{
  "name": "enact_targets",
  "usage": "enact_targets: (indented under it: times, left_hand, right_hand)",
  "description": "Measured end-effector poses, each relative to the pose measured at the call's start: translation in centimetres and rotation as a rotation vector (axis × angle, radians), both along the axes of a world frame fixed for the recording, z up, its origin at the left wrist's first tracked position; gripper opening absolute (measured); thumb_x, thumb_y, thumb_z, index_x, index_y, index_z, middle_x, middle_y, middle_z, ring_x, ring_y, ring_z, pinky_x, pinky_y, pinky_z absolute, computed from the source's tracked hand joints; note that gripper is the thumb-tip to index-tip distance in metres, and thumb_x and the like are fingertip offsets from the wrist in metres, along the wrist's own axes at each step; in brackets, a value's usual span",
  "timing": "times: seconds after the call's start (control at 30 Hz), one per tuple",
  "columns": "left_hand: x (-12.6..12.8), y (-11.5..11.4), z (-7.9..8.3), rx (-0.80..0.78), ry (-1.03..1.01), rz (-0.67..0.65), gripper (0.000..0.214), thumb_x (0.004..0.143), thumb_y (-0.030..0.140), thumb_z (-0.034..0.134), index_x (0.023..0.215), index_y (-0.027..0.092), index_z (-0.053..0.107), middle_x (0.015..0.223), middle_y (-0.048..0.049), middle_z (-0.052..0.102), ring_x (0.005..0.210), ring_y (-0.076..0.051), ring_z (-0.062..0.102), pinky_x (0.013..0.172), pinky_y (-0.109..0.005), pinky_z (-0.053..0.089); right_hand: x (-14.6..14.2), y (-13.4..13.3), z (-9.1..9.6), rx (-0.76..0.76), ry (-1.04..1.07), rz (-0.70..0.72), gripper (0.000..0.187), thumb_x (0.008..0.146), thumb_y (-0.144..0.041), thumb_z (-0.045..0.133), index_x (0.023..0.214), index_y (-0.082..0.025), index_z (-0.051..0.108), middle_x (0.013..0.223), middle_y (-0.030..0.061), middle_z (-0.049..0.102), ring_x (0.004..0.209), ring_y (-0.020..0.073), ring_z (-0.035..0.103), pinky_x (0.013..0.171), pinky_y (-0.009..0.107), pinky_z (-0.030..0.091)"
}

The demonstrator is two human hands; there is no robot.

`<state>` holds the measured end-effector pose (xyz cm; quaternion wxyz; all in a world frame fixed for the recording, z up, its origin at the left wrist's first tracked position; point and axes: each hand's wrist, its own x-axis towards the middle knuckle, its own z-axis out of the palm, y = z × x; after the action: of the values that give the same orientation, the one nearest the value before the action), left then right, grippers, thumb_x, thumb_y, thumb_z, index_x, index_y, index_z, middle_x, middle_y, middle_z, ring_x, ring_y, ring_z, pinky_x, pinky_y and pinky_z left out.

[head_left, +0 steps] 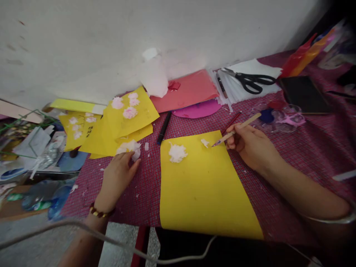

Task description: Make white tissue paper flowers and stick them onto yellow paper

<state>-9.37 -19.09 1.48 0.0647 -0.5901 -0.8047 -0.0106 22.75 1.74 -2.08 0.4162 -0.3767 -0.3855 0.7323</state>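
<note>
My right hand (250, 146) is closed around a paintbrush (247, 121) with a pale wooden handle. Its dark, purplish tip comes down at the upper right of a yellow paper sheet (200, 189), close to a small white paper scrap (205, 143). A larger ruffled white paper flower (178, 152) lies on the sheet's upper left. To the left, my left hand (118, 178) rests with thumb and forefinger apart at a heap of white tissue paper (134, 147), touching it. Its other fingertips are partly hidden.
Yellow cards (139, 120) with pink-white flowers lie at the back left. A black marker (164, 128) borders the sheet. Black scissors (251, 79) rest on white paper at the back right, near a paint palette (280, 116). A cable (111, 241) crosses in front.
</note>
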Motion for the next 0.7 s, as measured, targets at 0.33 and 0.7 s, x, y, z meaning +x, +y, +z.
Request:
enact_targets:
  times: [0.33, 0.7]
  left_hand:
    - [-2.3, 0.3, -0.4, 0.172, -0.512, 0.364, 0.023, 0.078, 0.040, 0.063, 0.085, 0.022, 0.075, 0.087, -0.0050, 0.077, 0.082, -0.025, 0.068, 0.073, -0.031, 0.049]
    - [5.4, 2.5, 4.0, 0.482, -1.133, 0.343, 0.014, 0.073, 0.030, 0.074, 0.082, 0.019, 0.070, 0.077, 0.0002, 0.070, 0.070, -0.011, 0.062, 0.069, -0.020, 0.049]
  right_hand:
    - [0.1, -0.1, -0.1, 0.028, -0.026, -0.002, 0.024, 0.091, -0.023, 0.052, 0.074, -0.017, 0.068, 0.056, 0.0027, 0.055, 0.051, 0.0084, 0.052, 0.053, 0.029, 0.035]
    - [-0.1, -1.3, 1.4, 0.093, 0.139, 0.044, 0.006, 0.081, -0.022, 0.066, 0.079, -0.019, 0.060, 0.061, -0.0003, 0.065, 0.046, 0.0078, 0.053, 0.046, 0.021, 0.037]
